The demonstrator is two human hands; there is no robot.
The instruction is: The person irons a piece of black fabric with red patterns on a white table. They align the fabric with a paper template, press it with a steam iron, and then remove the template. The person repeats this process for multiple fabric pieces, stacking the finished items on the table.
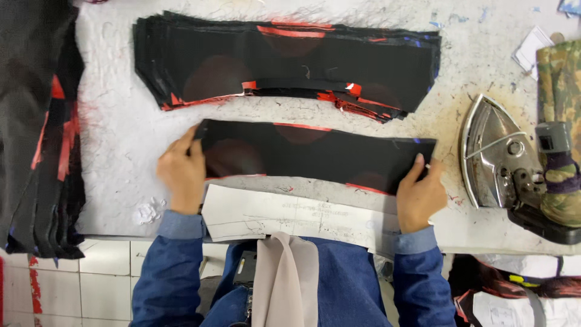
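A worker in a blue denim shirt presses a long black fabric panel (315, 154) flat on a padded white work table (121, 127), one hand at each end. The left hand (181, 172) rests on the panel's left end with fingers extended over the corner, neither fisted nor clearly pinching; the right hand (420, 194) lies at the right end, thumb up on the cloth, and whether its fingers curl under the edge cannot be told. The panel lies across the middle of the table, its near edge overlapping a white paper pattern (290, 215) whose near side is hidden by the worker's sleeves and a beige scarf (287, 278). The pattern carries faint writing too small to make out.

Farther away, a stack of matching black pieces with red edging (284, 60) lies parallel to the panel and apart from it. To the left, a heap of dark cloth with red streaks (42, 127) hangs over the table edge and is cut off by the frame. To the right, a steel-soled iron (502, 157) lies tipped on its side, its handle wrapped in camouflage cloth (563, 91) and partly cut off. Scraps of white paper (532, 48) sit at the far right corner. Below the table, white tiles (109, 278) and a dark bundle (514, 290) show, the bundle hard to identify.
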